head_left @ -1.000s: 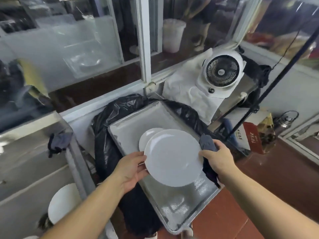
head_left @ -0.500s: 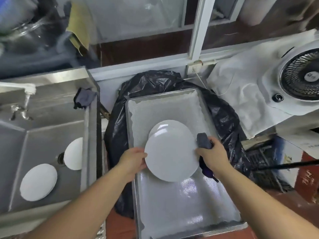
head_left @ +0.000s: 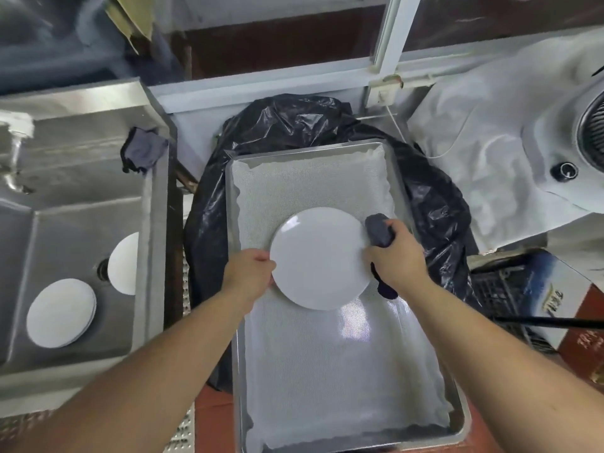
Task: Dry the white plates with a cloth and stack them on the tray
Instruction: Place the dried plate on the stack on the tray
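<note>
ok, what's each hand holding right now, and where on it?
Left hand grips the white plate at its left rim. Right hand holds a bunched dark cloth and meets the plate's right rim, over the tray.

Both bare forearms reached forward and inward from the lower corners. The left hand point(head_left: 250, 275) gripped the plate's point(head_left: 318, 256) left edge, thumb on top. The right hand point(head_left: 397, 259) held the opposite edge, its fingers curled round a dark cloth point(head_left: 379, 231).
</note>
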`<move>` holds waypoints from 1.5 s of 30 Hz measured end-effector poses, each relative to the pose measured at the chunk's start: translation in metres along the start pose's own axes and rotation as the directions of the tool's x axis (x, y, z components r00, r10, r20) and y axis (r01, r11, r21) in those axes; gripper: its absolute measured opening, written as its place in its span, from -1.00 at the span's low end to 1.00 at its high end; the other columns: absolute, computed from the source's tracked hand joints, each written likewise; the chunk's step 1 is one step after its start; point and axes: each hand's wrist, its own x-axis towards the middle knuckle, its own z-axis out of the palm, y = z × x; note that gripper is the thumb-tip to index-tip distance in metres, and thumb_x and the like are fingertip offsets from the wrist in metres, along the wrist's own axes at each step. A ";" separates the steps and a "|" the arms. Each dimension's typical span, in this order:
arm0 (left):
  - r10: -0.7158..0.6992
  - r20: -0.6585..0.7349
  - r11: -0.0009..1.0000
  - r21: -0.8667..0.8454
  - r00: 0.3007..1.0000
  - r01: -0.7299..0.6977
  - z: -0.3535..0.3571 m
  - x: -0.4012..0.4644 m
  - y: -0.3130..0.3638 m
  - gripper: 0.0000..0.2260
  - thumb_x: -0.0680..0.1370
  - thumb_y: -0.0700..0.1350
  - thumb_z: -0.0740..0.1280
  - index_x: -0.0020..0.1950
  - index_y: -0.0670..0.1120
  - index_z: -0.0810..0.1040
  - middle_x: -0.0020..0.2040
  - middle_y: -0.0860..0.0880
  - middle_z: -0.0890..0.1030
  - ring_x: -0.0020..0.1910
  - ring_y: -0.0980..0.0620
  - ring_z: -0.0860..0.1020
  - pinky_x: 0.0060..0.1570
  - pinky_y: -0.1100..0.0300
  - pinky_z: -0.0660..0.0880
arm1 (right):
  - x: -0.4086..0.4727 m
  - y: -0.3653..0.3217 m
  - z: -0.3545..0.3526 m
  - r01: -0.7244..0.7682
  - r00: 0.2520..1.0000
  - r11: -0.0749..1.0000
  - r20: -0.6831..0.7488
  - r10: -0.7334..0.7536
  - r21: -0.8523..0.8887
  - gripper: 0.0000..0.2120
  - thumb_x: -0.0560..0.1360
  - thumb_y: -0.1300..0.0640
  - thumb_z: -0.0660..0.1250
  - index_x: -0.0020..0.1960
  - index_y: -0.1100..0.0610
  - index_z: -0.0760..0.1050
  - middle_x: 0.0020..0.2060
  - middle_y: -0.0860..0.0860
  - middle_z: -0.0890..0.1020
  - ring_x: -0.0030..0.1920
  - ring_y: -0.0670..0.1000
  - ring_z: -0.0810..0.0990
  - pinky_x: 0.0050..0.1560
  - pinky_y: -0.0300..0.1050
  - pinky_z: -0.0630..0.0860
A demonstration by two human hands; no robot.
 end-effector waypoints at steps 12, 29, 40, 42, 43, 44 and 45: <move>0.124 -0.084 0.967 0.232 0.989 -0.102 0.010 0.007 0.004 -0.80 0.61 -0.19 0.33 -0.11 -0.16 0.73 -0.21 -0.14 0.70 -0.29 -0.12 0.59 -0.29 0.11 0.50 | 0.017 0.007 0.014 0.048 0.999 0.996 -0.010 -0.049 -0.080 -0.58 0.44 0.26 0.38 0.22 -0.09 0.47 -0.19 -0.27 0.51 -0.21 -0.24 0.46 -0.33 -0.30 0.29; 0.131 -0.114 0.965 0.242 0.985 -0.100 0.014 0.009 -0.005 -0.79 0.61 -0.20 0.29 -0.05 -0.25 0.69 -0.14 -0.24 0.69 -0.31 -0.05 0.48 -0.32 0.09 0.45 | 0.021 0.015 0.025 0.045 0.999 0.994 0.013 -0.044 -0.096 -0.56 0.44 0.24 0.40 0.28 -0.02 0.52 -0.13 -0.20 0.57 -0.14 -0.16 0.54 -0.29 -0.20 0.39; 0.194 -0.010 0.912 0.369 0.981 -0.177 -0.011 -0.025 -0.006 -0.79 0.67 -0.03 0.28 -0.15 0.16 0.54 -0.11 0.11 0.61 -0.10 0.01 0.60 -0.01 -0.03 0.65 | -0.008 0.010 -0.035 0.086 0.996 0.991 0.035 -0.083 -0.102 -0.52 0.49 0.14 0.46 0.40 0.05 0.50 -0.07 -0.08 0.63 -0.09 -0.09 0.60 -0.16 -0.09 0.51; 0.216 0.006 0.878 0.436 0.976 -0.197 -0.021 -0.043 -0.011 -0.80 0.68 0.01 0.29 0.27 0.10 0.62 0.20 0.07 0.63 0.16 -0.03 0.62 0.12 0.05 0.60 | -0.018 0.000 -0.040 0.135 0.989 0.981 0.076 -0.126 -0.141 -0.54 0.50 0.14 0.46 0.39 0.07 0.52 -0.06 -0.04 0.66 -0.10 -0.02 0.62 -0.16 -0.08 0.51; 0.235 0.007 0.855 0.474 0.972 -0.210 -0.027 -0.050 -0.016 -0.66 0.68 0.03 0.29 0.46 0.05 0.54 0.35 0.03 0.59 0.27 -0.04 0.59 0.18 0.07 0.57 | -0.024 -0.006 -0.041 0.163 0.984 0.972 0.100 -0.147 -0.169 -0.55 0.50 0.14 0.45 0.38 0.07 0.52 -0.05 -0.01 0.67 -0.09 0.02 0.63 -0.15 -0.07 0.50; 0.244 0.000 0.840 0.500 0.970 -0.212 -0.035 -0.060 -0.020 -0.60 0.68 0.04 0.29 0.52 0.01 0.49 0.41 0.01 0.55 0.28 -0.05 0.58 0.20 0.06 0.57 | -0.029 -0.014 -0.040 0.195 0.977 0.960 0.127 -0.172 -0.201 -0.55 0.49 0.13 0.45 0.37 0.06 0.52 -0.03 0.01 0.68 -0.09 0.05 0.63 -0.15 -0.08 0.48; 0.264 -0.009 0.816 0.535 0.964 -0.219 -0.043 -0.069 -0.024 -0.61 0.68 0.05 0.28 0.50 -0.01 0.50 0.38 -0.02 0.56 0.23 -0.05 0.59 0.16 0.04 0.59 | -0.035 -0.022 -0.038 0.231 0.968 0.944 0.157 -0.197 -0.237 -0.56 0.48 0.13 0.45 0.36 0.05 0.53 -0.02 0.03 0.68 -0.09 0.07 0.62 -0.16 -0.07 0.47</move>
